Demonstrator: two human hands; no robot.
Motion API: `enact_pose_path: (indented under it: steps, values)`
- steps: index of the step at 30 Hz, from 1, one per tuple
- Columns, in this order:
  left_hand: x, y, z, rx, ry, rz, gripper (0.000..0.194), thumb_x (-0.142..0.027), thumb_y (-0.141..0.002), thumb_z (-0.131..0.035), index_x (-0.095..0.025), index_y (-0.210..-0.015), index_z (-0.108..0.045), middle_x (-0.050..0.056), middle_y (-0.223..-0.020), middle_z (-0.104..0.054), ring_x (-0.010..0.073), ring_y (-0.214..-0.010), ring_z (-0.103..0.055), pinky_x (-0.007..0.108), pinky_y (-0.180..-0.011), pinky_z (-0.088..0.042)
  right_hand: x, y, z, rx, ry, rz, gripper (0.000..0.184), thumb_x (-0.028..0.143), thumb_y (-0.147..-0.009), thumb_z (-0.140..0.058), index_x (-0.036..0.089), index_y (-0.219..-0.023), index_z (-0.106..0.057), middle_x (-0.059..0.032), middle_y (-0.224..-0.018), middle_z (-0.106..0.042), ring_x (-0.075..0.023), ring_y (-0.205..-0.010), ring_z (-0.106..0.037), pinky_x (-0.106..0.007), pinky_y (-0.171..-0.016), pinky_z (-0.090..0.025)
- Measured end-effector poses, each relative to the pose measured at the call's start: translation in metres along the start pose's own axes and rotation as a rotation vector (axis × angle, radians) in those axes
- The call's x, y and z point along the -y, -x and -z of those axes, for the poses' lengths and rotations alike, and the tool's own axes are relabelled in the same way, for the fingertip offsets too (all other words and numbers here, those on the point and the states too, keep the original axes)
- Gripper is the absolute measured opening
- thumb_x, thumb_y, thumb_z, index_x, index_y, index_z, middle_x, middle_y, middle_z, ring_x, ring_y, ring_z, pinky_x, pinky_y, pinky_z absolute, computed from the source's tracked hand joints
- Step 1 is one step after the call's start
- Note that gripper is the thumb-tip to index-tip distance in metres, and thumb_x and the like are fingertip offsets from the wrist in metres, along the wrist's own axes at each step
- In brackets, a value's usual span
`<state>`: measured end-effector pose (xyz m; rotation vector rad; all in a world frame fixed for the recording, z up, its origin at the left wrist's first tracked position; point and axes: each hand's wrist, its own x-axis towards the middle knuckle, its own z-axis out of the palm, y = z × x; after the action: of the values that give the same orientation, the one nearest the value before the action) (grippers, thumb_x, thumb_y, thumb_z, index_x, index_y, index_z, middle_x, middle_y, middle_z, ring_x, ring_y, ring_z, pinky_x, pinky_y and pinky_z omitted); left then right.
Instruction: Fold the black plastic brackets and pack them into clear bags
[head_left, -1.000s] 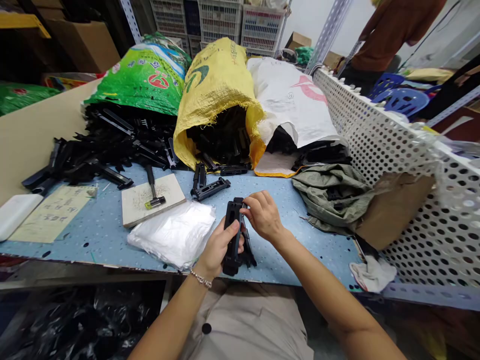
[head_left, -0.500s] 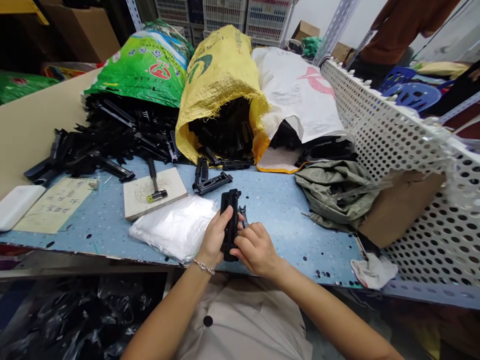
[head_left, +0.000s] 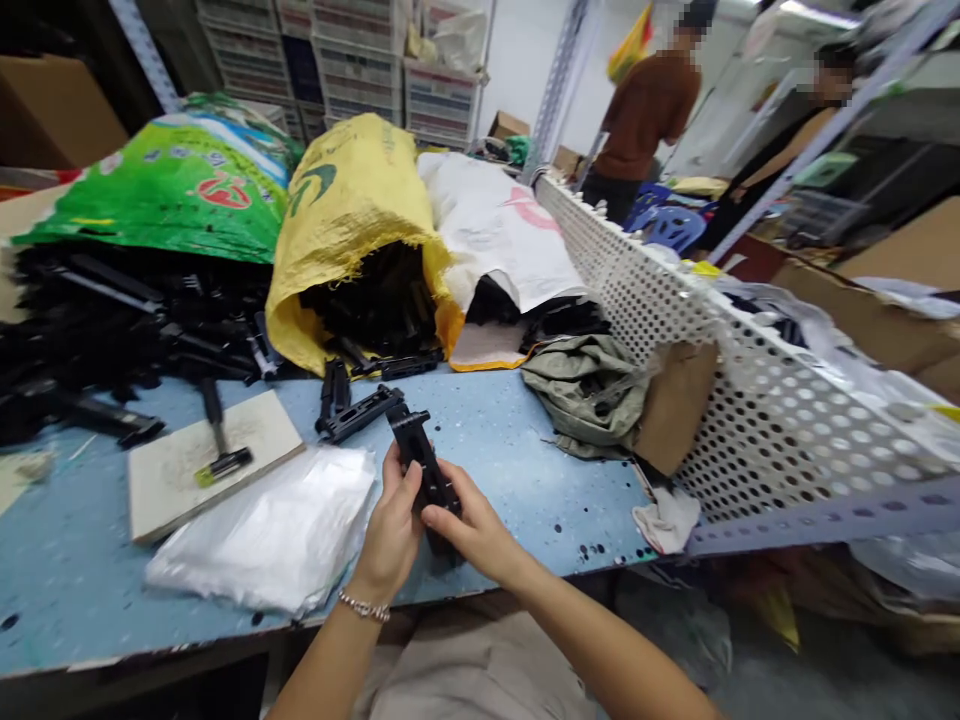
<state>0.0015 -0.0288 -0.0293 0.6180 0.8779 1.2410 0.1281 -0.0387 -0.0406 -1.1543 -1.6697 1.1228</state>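
Note:
A long black plastic part [head_left: 417,452] with slots along it is held between both hands above the blue table [head_left: 480,420]. My left hand [head_left: 391,515], with a beaded bracelet at the wrist, is closed around its left side, thumb on top. My right hand [head_left: 471,525] grips its lower right side, thumb across the face. Just beyond the held part lie several similar black pieces [head_left: 360,412]. To the left, a stack of clear plastic bags [head_left: 262,530] lies flat beside a pale board [head_left: 161,495], on which a small hammer [head_left: 217,445] rests.
Behind stand a green sack [head_left: 172,190], a yellow sack [head_left: 360,190] and a white sack [head_left: 495,210], with black parts spilling out. A crumpled grey-green cloth [head_left: 577,390] and a cardboard piece [head_left: 675,410] lean by the white perforated panel [head_left: 750,420]. Two people stand beyond.
My view has swung to the right, bringing two people into sight. My right hand has shifted from the part's lower end to wrap its right side; the part now tilts leftward at its top.

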Motion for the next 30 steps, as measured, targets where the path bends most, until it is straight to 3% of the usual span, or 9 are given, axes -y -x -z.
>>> enact_pose_path:
  steps: [2,6,9,11,14,17,23,25,30]
  values:
    - [0.004,-0.004,-0.001,0.08,-0.107,-0.031,0.061,-0.047,-0.084,-0.058,-0.033,-0.138,-0.034,0.005,-0.139,-0.048,0.0213,-0.129,-0.044,0.037,-0.106,-0.036,-0.007,-0.004,0.035,-0.145,-0.059,-0.062,0.048,0.044,-0.085,-0.057,0.024,-0.128,-0.048,-0.0066,-0.116,-0.06,-0.0227,-0.101,-0.059,-0.039,-0.087,-0.049]
    - [0.014,-0.033,-0.015,0.198,-0.325,-0.031,0.062,-0.04,-0.081,-0.062,-0.028,-0.137,-0.037,0.011,-0.14,-0.045,0.0251,-0.131,-0.041,0.042,-0.109,-0.031,-0.024,-0.015,0.144,-0.632,0.15,-0.037,0.045,0.044,-0.07,-0.072,0.022,-0.107,-0.06,-0.0056,-0.108,-0.06,-0.0242,-0.104,-0.055,-0.042,-0.093,-0.045]
    - [0.032,-0.07,-0.056,0.348,-0.423,0.139,0.051,-0.03,-0.082,-0.059,-0.023,-0.131,-0.047,0.013,-0.137,-0.048,0.0236,-0.127,-0.046,0.039,-0.105,-0.036,-0.04,-0.03,0.213,-0.836,0.015,-0.141,0.043,0.052,-0.072,-0.065,0.023,-0.102,-0.054,-0.0021,-0.092,-0.059,-0.0203,-0.084,-0.062,-0.04,-0.078,-0.053]
    - [0.049,-0.095,-0.095,0.411,-0.464,0.23,0.048,-0.024,-0.082,-0.057,-0.023,-0.129,-0.05,0.013,-0.134,-0.051,0.0226,-0.124,-0.048,0.039,-0.102,-0.039,-0.051,-0.043,0.237,-0.863,-0.013,-0.24,0.041,0.056,-0.075,-0.058,0.023,-0.098,-0.049,0.0,-0.085,-0.058,-0.0185,-0.078,-0.063,-0.037,-0.072,-0.054]
    - [0.078,-0.127,-0.152,0.441,-0.497,0.253,0.04,-0.022,-0.082,-0.059,-0.022,-0.122,-0.057,0.011,-0.124,-0.059,0.0257,-0.119,-0.052,0.045,-0.097,-0.043,-0.064,-0.053,0.244,-0.877,0.141,-0.315,0.036,0.048,-0.076,-0.055,0.022,-0.1,-0.046,-0.0018,-0.091,-0.057,-0.0197,-0.089,-0.061,-0.037,-0.08,-0.051]
    - [0.103,-0.149,-0.184,0.409,-0.537,0.197,0.035,-0.029,-0.086,-0.059,-0.018,-0.12,-0.056,0.011,-0.123,-0.058,0.0264,-0.113,-0.055,0.049,-0.094,-0.046,-0.071,-0.046,0.243,-0.849,0.374,-0.37,0.032,0.034,-0.077,-0.054,0.02,-0.104,-0.046,-0.0082,-0.105,-0.055,-0.0241,-0.107,-0.054,-0.04,-0.093,-0.044]
    - [0.12,-0.158,-0.198,0.339,-0.603,-0.079,0.04,-0.02,-0.082,-0.058,-0.015,-0.122,-0.055,0.012,-0.142,-0.036,0.0273,-0.134,-0.034,0.041,-0.114,-0.026,-0.066,-0.011,0.256,-0.61,0.785,-0.554,0.027,0.022,-0.073,-0.06,0.018,-0.1,-0.054,-0.0127,-0.107,-0.055,-0.0312,-0.104,-0.056,-0.043,-0.092,-0.04]
    - [0.121,-0.147,-0.204,0.389,-0.628,-0.165,0.047,-0.014,-0.076,-0.056,-0.015,-0.123,-0.056,0.011,-0.143,-0.033,0.0247,-0.137,-0.03,0.032,-0.116,-0.019,-0.066,-0.009,0.258,-0.551,0.89,-0.609,0.028,0.021,-0.076,-0.059,0.016,-0.103,-0.055,-0.0152,-0.107,-0.055,-0.0326,-0.1,-0.058,-0.045,-0.089,-0.04]
    - [0.124,-0.114,-0.205,0.58,-0.697,-0.279,0.05,-0.014,-0.069,-0.059,-0.019,-0.118,-0.06,0.007,-0.134,-0.044,0.0228,-0.13,-0.038,0.031,-0.115,-0.025,-0.067,-0.029,0.255,-0.466,1.098,-0.62,0.035,0.019,-0.089,-0.042,0.009,-0.122,-0.047,-0.023,-0.118,-0.052,-0.0329,-0.113,-0.052,-0.041,-0.091,-0.039]
